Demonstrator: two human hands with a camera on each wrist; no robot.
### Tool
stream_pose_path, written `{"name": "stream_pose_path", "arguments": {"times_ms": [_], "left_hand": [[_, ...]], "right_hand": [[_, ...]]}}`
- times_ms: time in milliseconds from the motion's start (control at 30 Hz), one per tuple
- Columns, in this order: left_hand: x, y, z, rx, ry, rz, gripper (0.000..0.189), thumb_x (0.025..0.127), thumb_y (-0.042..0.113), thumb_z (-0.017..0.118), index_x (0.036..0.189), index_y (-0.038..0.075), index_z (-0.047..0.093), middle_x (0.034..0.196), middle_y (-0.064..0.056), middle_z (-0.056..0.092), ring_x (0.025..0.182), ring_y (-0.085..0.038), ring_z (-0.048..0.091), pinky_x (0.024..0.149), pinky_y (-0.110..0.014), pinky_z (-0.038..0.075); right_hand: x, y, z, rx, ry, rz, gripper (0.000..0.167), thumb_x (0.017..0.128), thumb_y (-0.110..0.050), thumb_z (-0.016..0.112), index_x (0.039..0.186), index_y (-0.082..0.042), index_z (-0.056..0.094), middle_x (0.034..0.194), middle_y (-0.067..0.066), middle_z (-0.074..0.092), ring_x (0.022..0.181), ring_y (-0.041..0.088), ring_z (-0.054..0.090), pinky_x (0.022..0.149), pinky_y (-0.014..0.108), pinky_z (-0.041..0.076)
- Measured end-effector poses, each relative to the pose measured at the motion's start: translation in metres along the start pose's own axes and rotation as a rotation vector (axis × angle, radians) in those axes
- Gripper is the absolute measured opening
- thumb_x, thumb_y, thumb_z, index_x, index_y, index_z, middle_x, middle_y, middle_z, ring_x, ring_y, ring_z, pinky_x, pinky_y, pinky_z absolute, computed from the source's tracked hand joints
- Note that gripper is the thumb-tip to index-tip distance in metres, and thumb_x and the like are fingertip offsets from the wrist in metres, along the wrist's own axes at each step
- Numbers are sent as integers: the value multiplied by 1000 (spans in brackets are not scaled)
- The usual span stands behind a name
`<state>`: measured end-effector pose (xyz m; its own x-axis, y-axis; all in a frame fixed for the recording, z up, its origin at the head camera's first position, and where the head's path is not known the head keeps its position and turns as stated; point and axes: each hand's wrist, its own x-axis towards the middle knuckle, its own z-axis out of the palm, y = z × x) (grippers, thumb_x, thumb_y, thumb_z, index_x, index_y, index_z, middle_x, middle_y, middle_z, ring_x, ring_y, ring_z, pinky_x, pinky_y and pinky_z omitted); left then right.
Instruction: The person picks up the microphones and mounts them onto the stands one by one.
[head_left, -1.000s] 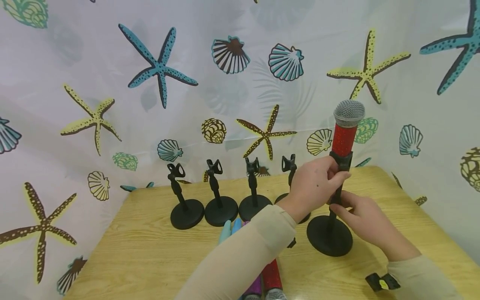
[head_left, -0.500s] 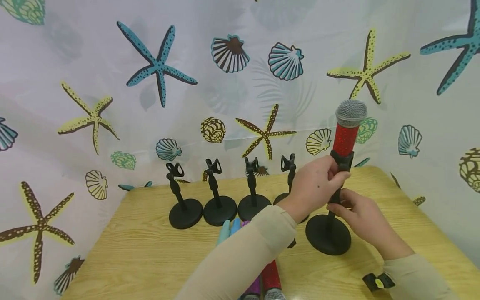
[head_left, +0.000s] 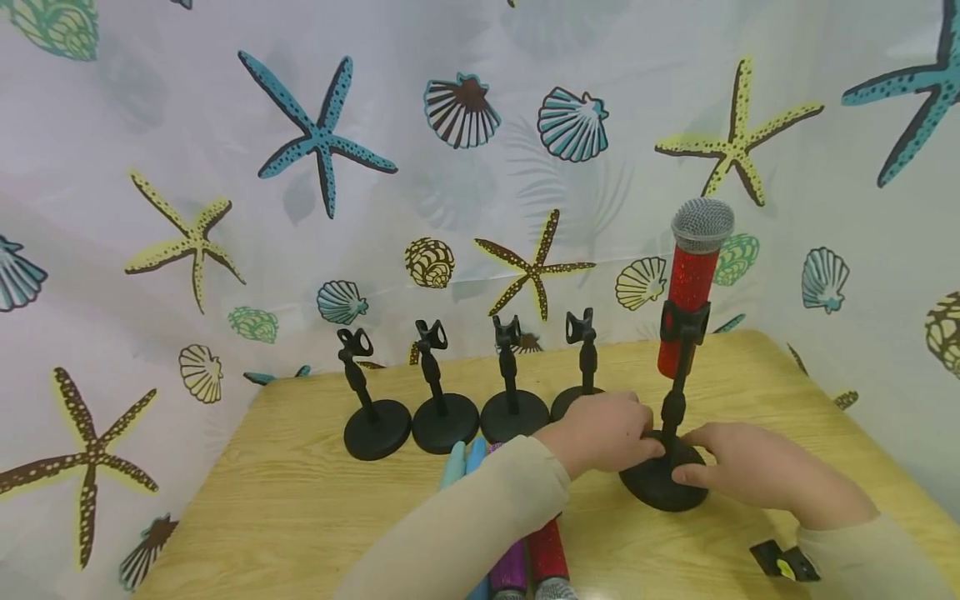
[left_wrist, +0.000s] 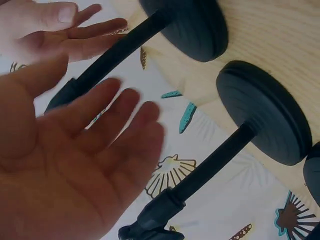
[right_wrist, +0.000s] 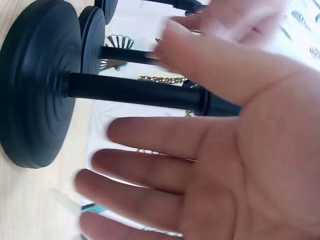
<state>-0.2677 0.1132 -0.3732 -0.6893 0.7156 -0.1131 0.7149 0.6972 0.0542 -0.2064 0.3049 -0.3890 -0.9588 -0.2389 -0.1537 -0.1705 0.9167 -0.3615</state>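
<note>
A red glittery microphone (head_left: 688,283) with a silver mesh head sits tilted in the clip of a black desktop microphone stand (head_left: 673,408). The stand's round base (head_left: 663,492) rests on the wooden table (head_left: 300,483). Low on the left side of the post is my left hand (head_left: 603,429), and my right hand (head_left: 757,467) is on the right, thumb over the base. Both wrist views show relaxed, spread fingers: the left palm (left_wrist: 75,160) faces the post, and the right palm (right_wrist: 240,145) lies beside it. Neither hand grips anything.
Several black stands with unfilled clips, such as the leftmost stand (head_left: 377,429), line the table's back left. Under my left sleeve (head_left: 465,517) lie partly hidden microphones, among them a purple microphone (head_left: 510,568) and a red microphone (head_left: 547,554). A patterned curtain (head_left: 465,200) hangs behind.
Both hands have let go of the stand's upper part, where they gripped below the clip and on the post, and moved down beside the base. The microphone stays in its clip.
</note>
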Motion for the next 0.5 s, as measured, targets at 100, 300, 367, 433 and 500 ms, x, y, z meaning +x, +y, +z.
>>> {"name": "stream_pose_path", "arguments": {"times_ms": [100,300,367,433,500], "left_hand": [[-4,4,17,88,-210,36,36,95,60,62,114,32,73,108,16,62,91,-4,59,77,-30,51],[-14,15,30,122,-498,48,46,92,64,62,131,40,66,152,19,41,138,-2,40,107,-30,39],[-15,18,30,137,-493,43,44,90,65,64,126,42,69,154,19,37,139,-1,37,107,-32,39],[-15,22,29,148,-479,35,41,88,66,66,121,42,72,153,18,39,138,-2,40,106,-33,40],[-14,25,27,166,-462,30,41,86,67,67,118,42,73,152,18,42,138,-2,40,105,-32,41]], "right_hand": [[-3,-8,5,-32,-60,0,52,86,-51,76,113,-6,74,110,8,72,102,34,68,86,55,52],[-4,-19,15,-40,-132,-17,46,86,-47,77,109,-8,76,103,4,73,92,27,69,81,50,54],[-3,-20,17,-50,-132,-31,41,86,-46,78,104,-9,76,95,1,72,83,22,68,75,47,55],[-3,-21,19,-62,-115,-37,33,86,-44,78,94,-12,75,84,-3,68,72,15,63,68,41,53],[-3,-21,21,-88,-86,-45,29,86,-42,78,84,-14,72,75,-5,62,64,13,57,63,39,50]]}}
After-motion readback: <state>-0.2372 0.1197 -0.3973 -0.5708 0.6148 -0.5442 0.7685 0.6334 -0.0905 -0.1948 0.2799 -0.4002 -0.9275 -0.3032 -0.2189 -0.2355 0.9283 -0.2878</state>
